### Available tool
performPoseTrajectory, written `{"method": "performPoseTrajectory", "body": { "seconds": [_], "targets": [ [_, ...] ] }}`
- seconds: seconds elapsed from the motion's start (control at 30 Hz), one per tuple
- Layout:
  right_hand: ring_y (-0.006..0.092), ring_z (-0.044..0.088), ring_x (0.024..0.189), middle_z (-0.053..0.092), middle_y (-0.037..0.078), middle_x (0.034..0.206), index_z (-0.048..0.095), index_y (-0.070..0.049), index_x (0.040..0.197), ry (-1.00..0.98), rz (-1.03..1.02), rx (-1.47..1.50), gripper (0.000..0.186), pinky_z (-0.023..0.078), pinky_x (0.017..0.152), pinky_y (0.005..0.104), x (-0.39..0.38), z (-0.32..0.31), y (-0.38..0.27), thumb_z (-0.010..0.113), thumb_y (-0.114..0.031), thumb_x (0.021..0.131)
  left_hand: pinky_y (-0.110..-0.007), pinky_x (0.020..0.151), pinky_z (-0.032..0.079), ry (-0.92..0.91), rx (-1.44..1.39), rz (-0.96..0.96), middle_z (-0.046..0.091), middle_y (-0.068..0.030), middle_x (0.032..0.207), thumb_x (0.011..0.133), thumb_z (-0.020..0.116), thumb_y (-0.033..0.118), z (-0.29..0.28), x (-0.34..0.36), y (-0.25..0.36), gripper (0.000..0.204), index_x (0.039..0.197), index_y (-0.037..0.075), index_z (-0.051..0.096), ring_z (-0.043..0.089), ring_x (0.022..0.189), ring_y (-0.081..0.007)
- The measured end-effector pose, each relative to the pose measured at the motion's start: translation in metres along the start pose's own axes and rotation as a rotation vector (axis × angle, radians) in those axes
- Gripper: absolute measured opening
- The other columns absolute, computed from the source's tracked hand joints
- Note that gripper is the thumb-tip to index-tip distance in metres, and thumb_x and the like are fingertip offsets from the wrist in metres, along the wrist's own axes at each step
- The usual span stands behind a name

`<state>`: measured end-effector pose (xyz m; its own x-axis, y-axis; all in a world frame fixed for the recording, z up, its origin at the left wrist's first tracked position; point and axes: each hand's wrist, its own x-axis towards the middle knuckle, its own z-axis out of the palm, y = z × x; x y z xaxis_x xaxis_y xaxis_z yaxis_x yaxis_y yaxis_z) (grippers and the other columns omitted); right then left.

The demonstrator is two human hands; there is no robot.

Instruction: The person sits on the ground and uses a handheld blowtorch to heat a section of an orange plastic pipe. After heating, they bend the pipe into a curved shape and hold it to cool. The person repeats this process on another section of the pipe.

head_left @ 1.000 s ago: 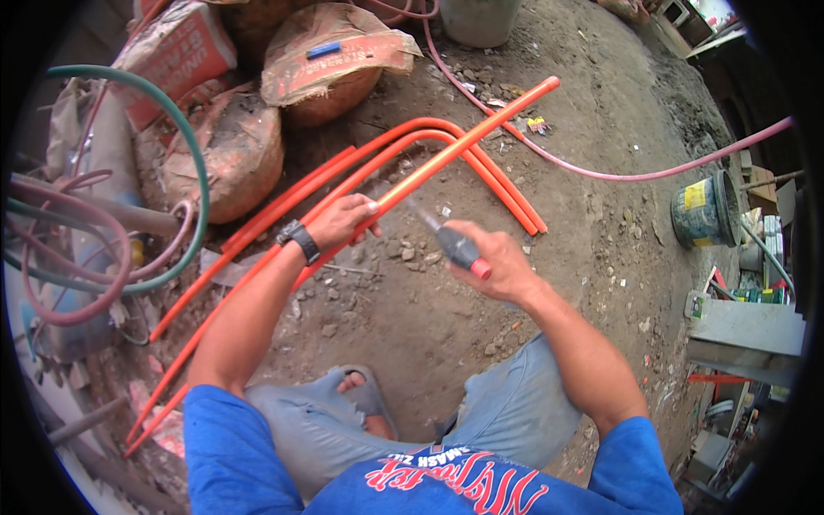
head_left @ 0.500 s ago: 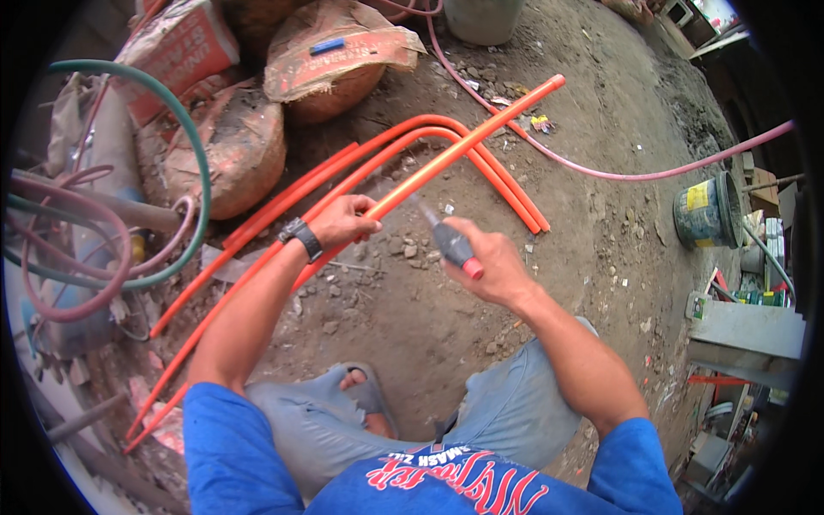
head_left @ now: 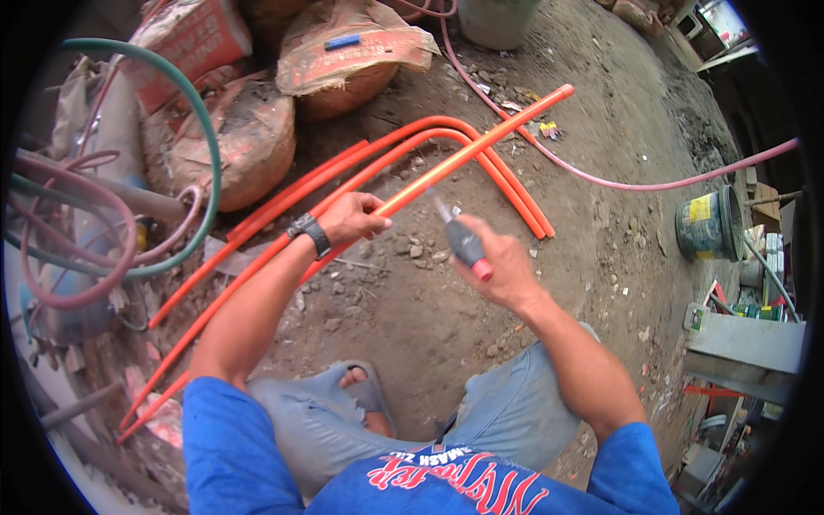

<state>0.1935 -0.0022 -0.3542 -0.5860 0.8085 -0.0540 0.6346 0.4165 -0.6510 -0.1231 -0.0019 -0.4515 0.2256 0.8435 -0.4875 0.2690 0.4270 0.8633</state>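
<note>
My left hand [head_left: 350, 221], with a black watch at its wrist, is closed around a straight orange plastic pipe [head_left: 481, 153]. The pipe slants from near my left forearm up to the far right. My right hand [head_left: 508, 264] grips a hand tool with a dark grey handle and a red end [head_left: 468, 245]. The tool's thin, pale tip points toward the pipe just beyond my left hand. It is blurred, so its kind and whether it touches the pipe are unclear. Beneath the held pipe lie several bent orange pipes [head_left: 508, 190] on the dirt.
Dusty sacks [head_left: 227, 142] slump at the far left, one bearing a small blue object [head_left: 342, 41]. Green hose [head_left: 202, 120] and pink hose [head_left: 678, 183] coil and trail about. A dark bucket [head_left: 708, 219] lies tipped at right; another bucket [head_left: 498, 21] stands far off.
The whole view has shifted slightly, so things appear a little further right. Both hands keep their grips on the pipe and the tool, with little movement between them.
</note>
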Motion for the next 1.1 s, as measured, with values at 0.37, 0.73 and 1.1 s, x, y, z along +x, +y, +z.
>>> {"method": "performPoseTrajectory", "body": {
  "seconds": [0.37, 0.73, 1.1],
  "targets": [
    [0.0434, 0.072, 0.087, 0.074, 0.020, 0.092, 0.051, -0.016, 0.141, 0.086, 0.003, 0.029, 0.064, 0.057, 0.076, 0.0536, 0.004, 0.005, 0.006, 0.081, -0.022, 0.085, -0.028, 0.056, 0.048, -0.063, -0.109, -0.034, 0.061, 0.0019, 0.080, 0.095, 0.079, 0.027, -0.009, -0.014, 0.009, 0.042, 0.127, 0.003, 0.066, 0.057, 0.065, -0.0080],
    [0.0440, 0.072, 0.091, 0.073, 0.023, 0.097, 0.051, -0.018, 0.141, 0.017, -0.024, 0.047, 0.065, 0.057, 0.078, 0.0532, 0.002, 0.011, 0.001, 0.082, -0.020, 0.084, -0.027, 0.055, 0.046, -0.120, -0.096, -0.060, 0.060, 0.0016, 0.071, 0.091, 0.081, 0.014, -0.011, -0.010, 0.007, 0.025, 0.109, 0.003, 0.068, 0.057, 0.059, -0.0082],
    [0.0421, 0.074, 0.095, 0.074, 0.021, 0.107, 0.055, -0.014, 0.141, -0.228, -0.091, -0.024, 0.063, 0.059, 0.083, 0.0479, -0.008, 0.018, -0.003, 0.082, -0.021, 0.085, -0.027, 0.058, 0.049, -0.171, -0.172, -0.089, 0.065, 0.0012, 0.080, 0.088, 0.082, 0.008, -0.015, -0.004, -0.004, 0.026, 0.110, 0.003, 0.069, 0.061, 0.066, -0.0084]
  ]
}}
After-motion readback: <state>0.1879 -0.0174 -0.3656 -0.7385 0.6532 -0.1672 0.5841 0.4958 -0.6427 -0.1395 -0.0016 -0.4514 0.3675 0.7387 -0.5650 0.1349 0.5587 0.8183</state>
